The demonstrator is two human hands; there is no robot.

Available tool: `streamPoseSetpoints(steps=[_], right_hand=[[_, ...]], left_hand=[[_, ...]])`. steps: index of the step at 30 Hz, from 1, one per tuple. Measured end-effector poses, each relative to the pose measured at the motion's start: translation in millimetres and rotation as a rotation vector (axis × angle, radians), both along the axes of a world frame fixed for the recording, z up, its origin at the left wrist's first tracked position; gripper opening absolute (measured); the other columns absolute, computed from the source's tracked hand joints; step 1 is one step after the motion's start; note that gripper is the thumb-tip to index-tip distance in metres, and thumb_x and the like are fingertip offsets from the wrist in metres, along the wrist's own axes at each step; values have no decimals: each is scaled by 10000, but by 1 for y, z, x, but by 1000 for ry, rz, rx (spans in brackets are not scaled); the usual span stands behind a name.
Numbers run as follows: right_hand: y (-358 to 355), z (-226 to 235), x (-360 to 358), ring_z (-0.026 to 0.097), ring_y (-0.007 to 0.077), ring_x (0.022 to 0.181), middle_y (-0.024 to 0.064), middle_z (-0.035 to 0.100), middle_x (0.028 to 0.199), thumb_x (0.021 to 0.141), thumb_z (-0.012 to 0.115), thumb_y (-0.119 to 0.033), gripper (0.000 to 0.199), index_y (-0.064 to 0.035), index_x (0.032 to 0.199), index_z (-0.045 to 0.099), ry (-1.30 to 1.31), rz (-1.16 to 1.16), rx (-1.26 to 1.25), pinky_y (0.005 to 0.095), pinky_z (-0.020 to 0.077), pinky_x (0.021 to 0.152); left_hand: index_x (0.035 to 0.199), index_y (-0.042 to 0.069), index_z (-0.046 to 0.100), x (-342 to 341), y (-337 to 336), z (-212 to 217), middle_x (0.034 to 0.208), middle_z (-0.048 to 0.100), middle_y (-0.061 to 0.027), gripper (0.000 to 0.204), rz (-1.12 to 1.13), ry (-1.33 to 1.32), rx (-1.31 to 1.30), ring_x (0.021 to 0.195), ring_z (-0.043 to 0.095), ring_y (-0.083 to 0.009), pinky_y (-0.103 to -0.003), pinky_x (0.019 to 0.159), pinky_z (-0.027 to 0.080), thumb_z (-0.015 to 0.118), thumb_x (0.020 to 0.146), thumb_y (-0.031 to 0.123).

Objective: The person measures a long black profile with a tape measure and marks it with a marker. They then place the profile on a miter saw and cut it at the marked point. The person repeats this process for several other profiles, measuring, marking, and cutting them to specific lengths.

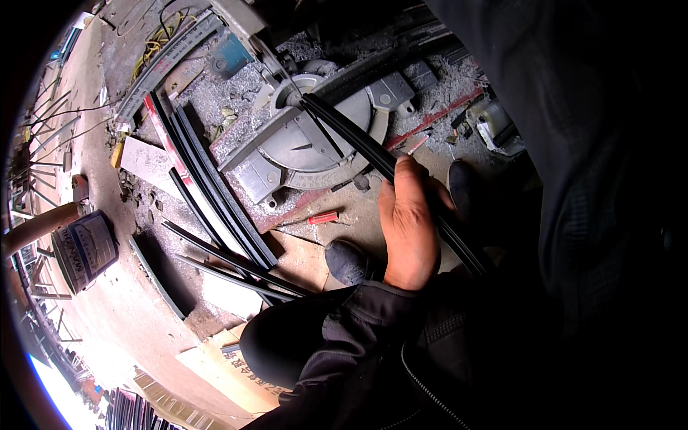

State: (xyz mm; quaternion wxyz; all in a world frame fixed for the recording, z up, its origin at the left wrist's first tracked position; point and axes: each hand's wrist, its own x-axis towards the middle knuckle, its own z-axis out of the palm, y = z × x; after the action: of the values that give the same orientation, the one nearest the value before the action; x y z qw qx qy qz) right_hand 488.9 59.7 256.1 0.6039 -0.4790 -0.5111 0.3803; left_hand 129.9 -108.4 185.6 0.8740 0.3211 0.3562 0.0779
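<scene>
My left hand (410,229) is closed around a long black grooved profile bar (358,138), with the thumb along its upper side. The bar slants from the dark area at lower right up to the silver mitre saw (312,147). Its far end lies over the saw's round turntable, by the fence and the slot. The saw's upper part runs into shadow at the top. My right hand does not show; dark cloth (502,93) fills the right side. Below the saw, a red-handled screwdriver (322,218) lies on the floor.
Several dark profile strips (215,183) lie left of the saw. Metal shavings (251,82) cover the floor around it. My shoes (347,262) stand close to the saw. Further left are a bucket (92,247), yellow cord (154,46) and, lower down, flattened cardboard (229,376).
</scene>
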Motion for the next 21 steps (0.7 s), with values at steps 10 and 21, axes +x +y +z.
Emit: streamPoseSetpoints(steps=[10, 21], right_hand=[[2, -2, 0, 666, 215, 1138, 130, 728, 1147, 953, 696, -101, 277, 10, 1207, 686, 8, -15, -1, 328, 525, 1000], [4, -5, 5, 664, 224, 1153, 140, 725, 1166, 954, 700, -111, 286, 20, 1207, 684, 37, -4, 10, 334, 520, 1017]], left_hand=[[992, 14, 539, 0, 0, 0, 641, 569, -100, 475, -4, 19, -7, 512, 560, -207, -324, 513, 491, 440, 1075, 471], [982, 20, 534, 1, 0, 0, 651, 568, -98, 455, -7, 6, -14, 520, 562, -205, -318, 522, 492, 448, 1071, 458]])
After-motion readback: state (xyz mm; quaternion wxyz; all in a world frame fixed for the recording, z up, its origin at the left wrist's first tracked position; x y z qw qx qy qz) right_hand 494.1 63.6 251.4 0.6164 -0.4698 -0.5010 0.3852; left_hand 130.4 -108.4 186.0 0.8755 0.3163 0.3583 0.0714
